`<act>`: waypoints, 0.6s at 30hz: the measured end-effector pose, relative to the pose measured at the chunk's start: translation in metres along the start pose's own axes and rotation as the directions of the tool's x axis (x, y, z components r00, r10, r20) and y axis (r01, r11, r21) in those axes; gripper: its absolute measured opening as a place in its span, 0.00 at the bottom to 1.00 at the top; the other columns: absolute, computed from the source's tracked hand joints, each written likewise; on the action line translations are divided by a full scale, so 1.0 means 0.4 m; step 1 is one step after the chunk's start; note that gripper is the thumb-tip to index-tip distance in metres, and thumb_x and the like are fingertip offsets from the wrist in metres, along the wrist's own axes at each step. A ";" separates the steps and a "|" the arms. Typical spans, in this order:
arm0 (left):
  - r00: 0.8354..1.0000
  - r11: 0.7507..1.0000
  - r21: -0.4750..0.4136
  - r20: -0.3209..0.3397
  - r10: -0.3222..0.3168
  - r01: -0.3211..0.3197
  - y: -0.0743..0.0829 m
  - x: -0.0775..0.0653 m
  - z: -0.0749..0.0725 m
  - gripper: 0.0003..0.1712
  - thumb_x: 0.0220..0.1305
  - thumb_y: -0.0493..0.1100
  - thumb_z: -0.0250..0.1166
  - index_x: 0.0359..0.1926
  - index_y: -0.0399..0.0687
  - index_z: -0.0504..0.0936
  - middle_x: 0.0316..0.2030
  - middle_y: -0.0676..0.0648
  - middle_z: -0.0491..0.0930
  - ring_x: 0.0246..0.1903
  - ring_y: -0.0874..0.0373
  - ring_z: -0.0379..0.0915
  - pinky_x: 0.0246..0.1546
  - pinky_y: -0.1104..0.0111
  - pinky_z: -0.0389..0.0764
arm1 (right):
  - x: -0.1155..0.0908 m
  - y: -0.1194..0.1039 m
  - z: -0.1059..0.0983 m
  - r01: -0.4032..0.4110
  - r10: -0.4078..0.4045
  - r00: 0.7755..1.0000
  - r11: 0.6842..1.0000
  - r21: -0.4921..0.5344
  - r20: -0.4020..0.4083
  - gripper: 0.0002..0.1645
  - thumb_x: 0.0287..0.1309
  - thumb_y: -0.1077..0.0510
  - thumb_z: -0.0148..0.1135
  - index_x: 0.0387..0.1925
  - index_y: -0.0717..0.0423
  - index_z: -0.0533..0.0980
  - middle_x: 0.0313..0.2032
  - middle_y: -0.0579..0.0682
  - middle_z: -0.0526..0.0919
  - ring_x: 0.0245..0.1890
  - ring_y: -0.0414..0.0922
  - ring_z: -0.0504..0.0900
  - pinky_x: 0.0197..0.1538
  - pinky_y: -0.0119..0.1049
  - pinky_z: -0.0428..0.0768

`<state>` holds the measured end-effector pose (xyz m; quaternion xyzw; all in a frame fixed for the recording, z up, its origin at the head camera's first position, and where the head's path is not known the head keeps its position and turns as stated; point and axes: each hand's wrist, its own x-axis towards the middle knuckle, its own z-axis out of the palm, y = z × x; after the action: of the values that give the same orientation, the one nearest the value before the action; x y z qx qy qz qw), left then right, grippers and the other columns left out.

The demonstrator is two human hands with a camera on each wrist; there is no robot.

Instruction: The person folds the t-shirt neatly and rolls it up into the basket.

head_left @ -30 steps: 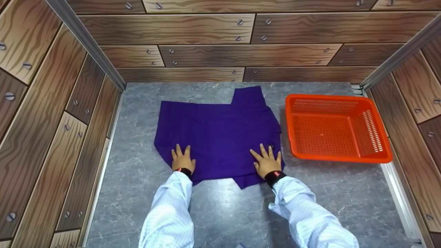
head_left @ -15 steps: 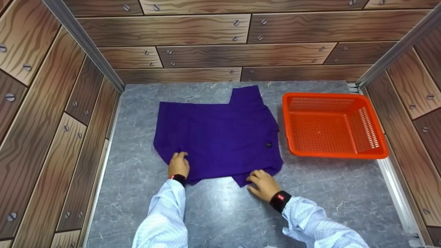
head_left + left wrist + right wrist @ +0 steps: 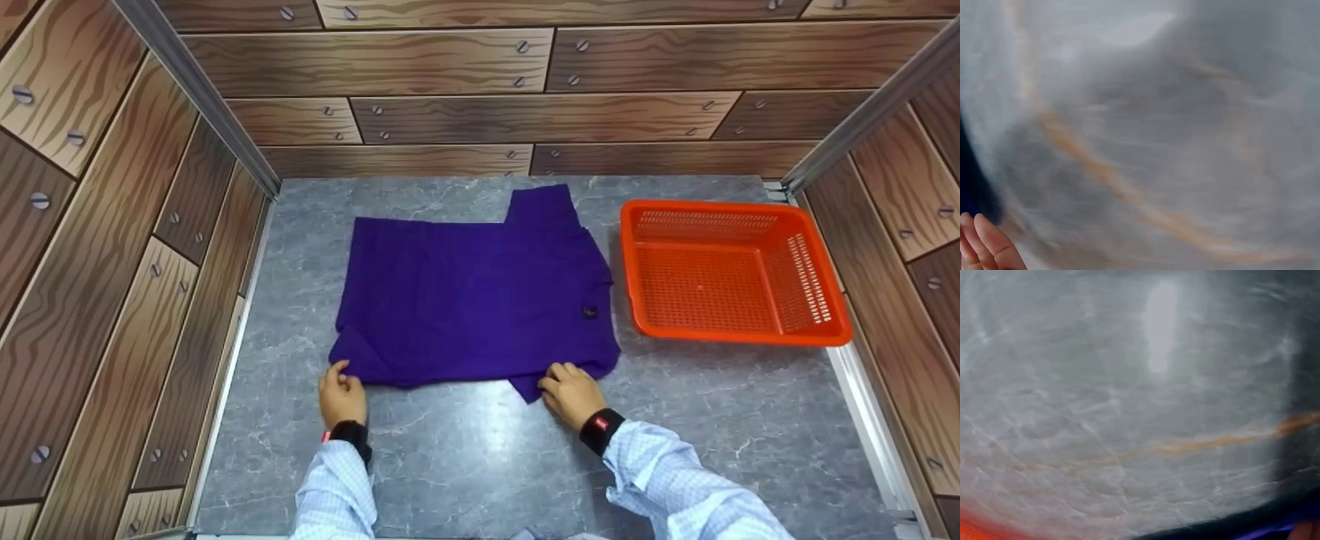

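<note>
A purple short-sleeved T-shirt (image 3: 480, 292) lies flat on its side across the grey surface, hem to the left and collar to the right, one sleeve pointing to the back. A small dark label shows near the collar. My left hand (image 3: 343, 395) pinches the near corner of the hem. Along the near edge, beside the other sleeve, my right hand (image 3: 574, 394) grips the cloth with curled fingers. Fingertips (image 3: 995, 242) and a dark strip of the shirt (image 3: 972, 185) show in the left wrist view. The right wrist view catches only a sliver of the shirt (image 3: 1264, 531).
An orange-red perforated plastic basket (image 3: 701, 289) stands right of the shirt, with nothing in it. The marbled grey surface (image 3: 480, 465) is bounded by wood-patterned walls (image 3: 442, 64) at the back and both sides.
Both hands lay spread on the shirt; now their fingers are curled at its near edge. The left hand has moved left and nearer, drawing the hem corner along. The right moved nearer.
</note>
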<state>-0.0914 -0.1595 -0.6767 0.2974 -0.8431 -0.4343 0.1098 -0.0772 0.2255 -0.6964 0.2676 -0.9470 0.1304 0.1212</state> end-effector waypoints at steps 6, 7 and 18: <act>1.000 0.999 0.053 -0.027 0.013 -0.012 -0.042 -0.032 -0.008 0.15 0.55 0.34 0.55 0.43 0.42 0.79 0.30 0.45 0.68 0.32 0.49 0.67 0.37 0.60 0.67 | 0.013 -0.006 0.008 0.006 -0.008 0.999 0.999 -0.045 -0.032 0.04 0.43 0.58 0.66 0.25 0.52 0.78 0.27 0.47 0.73 0.27 0.47 0.70 0.30 0.38 0.71; 0.999 0.998 0.063 -0.033 0.017 -0.015 -0.048 -0.037 -0.007 0.14 0.54 0.34 0.55 0.43 0.42 0.79 0.30 0.44 0.68 0.32 0.48 0.67 0.37 0.59 0.67 | 0.013 -0.006 0.008 0.012 -0.013 1.000 0.999 -0.040 -0.025 0.05 0.43 0.57 0.66 0.25 0.53 0.78 0.28 0.47 0.73 0.28 0.47 0.71 0.31 0.38 0.71; 0.979 0.944 0.293 -0.088 0.186 -0.153 -0.044 -0.070 0.046 0.26 0.50 0.41 0.61 0.53 0.46 0.72 0.42 0.35 0.69 0.44 0.37 0.65 0.45 0.50 0.66 | 0.006 -0.025 0.026 0.029 -0.039 0.995 0.994 -0.106 -0.088 0.09 0.44 0.52 0.67 0.28 0.51 0.79 0.28 0.48 0.74 0.27 0.49 0.71 0.29 0.40 0.69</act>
<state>-0.0699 -0.1381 -0.6997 0.2608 -0.9116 -0.2796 0.1512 -0.0756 0.2129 -0.7038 0.2706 -0.9414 0.0903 0.1799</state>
